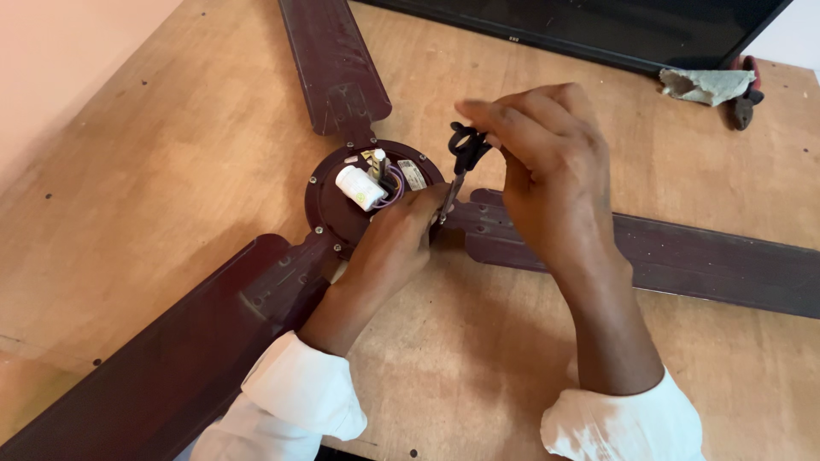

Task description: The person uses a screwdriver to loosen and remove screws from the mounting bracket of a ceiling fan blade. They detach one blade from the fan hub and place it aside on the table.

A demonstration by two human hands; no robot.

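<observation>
A dark maroon ceiling fan lies flat on a plywood table [171, 154], its round motor hub [329, 205] in the middle and three blades spreading out. On the hub sit a white cylindrical capacitor [360, 187] and coloured wires [391, 183]. My right hand [547, 171] grips the black handle of a screwdriver [465, 149], whose shaft points down at the hub's right rim. My left hand [397, 243] rests on the hub's near right edge, fingers by the tool's tip.
One blade [335, 64] runs to the far edge, another [683, 256] to the right, the third [171, 350] toward the near left. A crumpled cloth [707, 84] and pliers [745, 104] lie at the far right beside a black panel [598, 26].
</observation>
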